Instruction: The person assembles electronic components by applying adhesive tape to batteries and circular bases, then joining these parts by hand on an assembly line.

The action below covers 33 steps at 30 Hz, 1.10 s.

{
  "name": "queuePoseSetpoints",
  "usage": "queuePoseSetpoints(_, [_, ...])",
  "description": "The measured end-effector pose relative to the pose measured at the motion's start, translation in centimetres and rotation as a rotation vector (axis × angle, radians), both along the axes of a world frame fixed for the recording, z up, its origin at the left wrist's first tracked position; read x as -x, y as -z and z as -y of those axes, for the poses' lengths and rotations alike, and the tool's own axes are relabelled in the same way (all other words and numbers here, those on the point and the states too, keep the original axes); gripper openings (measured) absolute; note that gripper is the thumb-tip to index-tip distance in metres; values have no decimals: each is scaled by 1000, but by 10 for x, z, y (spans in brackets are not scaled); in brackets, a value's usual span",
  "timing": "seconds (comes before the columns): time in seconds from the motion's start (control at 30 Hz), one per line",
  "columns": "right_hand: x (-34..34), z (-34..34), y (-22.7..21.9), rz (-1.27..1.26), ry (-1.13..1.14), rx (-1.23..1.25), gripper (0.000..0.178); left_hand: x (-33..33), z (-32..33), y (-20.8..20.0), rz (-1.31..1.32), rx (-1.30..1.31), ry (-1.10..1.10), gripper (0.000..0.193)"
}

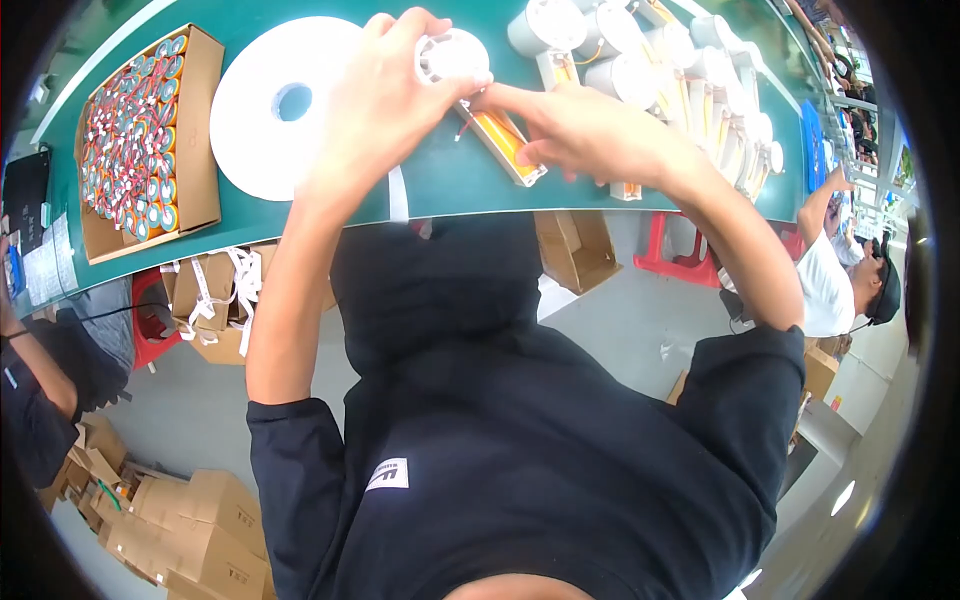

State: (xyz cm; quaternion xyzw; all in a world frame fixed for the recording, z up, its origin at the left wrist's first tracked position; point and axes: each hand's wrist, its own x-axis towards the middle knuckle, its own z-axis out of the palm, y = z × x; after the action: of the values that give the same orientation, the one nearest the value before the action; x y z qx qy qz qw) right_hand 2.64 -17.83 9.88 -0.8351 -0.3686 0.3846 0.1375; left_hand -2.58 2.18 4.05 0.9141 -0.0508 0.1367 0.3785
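Observation:
My left hand (375, 100) is closed around the round white head of a handheld device (452, 58), its thumb on the lower rim. The device's long open handle (508, 145) slants down to the right, with an orange-yellow battery inside. A thin wire with a small connector hangs beside the handle. My right hand (590, 130) grips the same device, its index finger at the joint between head and handle and its thumb along the handle. Right of it lie several similar white devices (610, 40), some showing orange batteries in their handles.
A cardboard box (205, 130) of wired battery cells stands left on the green table (440, 190). Beside it lies a large white reel (250, 110). Below are a carton with white strips (215, 290), an open carton (575, 250) and a red stool (675, 255). Other people sit left and right.

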Motion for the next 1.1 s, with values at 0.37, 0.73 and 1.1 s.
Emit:
queuePoseSetpoints(0.37, [-26,-2,6,157,-189,-128,54,-17,-7,0,17,6,-7,49])
queuePoseSetpoints(0.73, [56,-1,22,757,150,-139,44,12,1,-13,-37,24,-38,58])
queuePoseSetpoints(1.1, [37,-11,41,947,325,-139,38,105,-105,-52,313,-196,-244,23])
